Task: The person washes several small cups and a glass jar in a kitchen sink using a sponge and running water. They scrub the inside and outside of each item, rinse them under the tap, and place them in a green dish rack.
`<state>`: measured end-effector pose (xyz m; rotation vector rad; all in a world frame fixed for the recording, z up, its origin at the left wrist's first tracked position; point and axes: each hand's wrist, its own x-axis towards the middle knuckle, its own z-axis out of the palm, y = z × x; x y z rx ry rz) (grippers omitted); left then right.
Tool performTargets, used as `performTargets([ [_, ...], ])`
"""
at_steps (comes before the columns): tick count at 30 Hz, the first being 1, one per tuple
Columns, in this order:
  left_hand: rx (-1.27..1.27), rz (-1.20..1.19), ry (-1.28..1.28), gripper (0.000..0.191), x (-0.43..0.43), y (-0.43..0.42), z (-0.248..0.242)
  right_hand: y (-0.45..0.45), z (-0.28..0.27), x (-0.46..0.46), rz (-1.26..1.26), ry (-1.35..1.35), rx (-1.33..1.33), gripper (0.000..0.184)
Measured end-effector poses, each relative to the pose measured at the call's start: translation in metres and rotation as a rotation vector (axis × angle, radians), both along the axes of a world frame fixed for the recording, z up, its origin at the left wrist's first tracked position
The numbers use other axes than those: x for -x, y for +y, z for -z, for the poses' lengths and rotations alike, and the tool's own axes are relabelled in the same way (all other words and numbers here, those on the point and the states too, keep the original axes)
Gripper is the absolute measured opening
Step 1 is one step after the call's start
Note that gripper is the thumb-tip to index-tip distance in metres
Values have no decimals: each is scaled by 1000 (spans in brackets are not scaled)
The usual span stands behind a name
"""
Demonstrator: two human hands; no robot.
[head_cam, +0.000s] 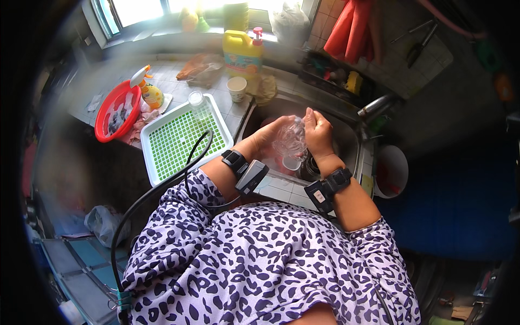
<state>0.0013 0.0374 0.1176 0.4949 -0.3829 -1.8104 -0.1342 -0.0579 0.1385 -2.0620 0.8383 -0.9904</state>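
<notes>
Both hands are over the stainless steel sink [345,130]. My left hand [273,132] is curled around the left side of a clear, ridged glass or plastic vessel [291,140]. At the vessel's upper right, my right hand [318,132] is closed with its thumb up, gripping its edge; the fingertips are partly hidden. Below the vessel, a small white cup-like item [291,163] and some reddish things sit in the basin, mostly covered. Left of the sink, a white tray with a green grid [185,142] carries a clear jar [197,105] near its far corner.
A red basin [136,118] with sudsy contents and a spray bottle [151,93] stand at the left. Behind are a paper cup [237,89] and a yellow detergent jug [242,53]. The faucet [375,105] juts in from the right. A black cable [162,178] crosses the tray's near edge.
</notes>
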Motion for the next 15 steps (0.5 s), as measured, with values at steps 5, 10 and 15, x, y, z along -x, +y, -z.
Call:
performTargets([
  [5, -235, -264, 126, 37, 12, -18, 27, 8, 6, -16, 139, -45, 209, 12],
  [10, -115, -329, 183, 32, 3, -26, 54, 43, 7, -11, -67, -17, 456, 14],
  [15, -29, -489, -98, 22, 9, -21, 52, 31, -2, -20, -34, -202, 282, 17],
])
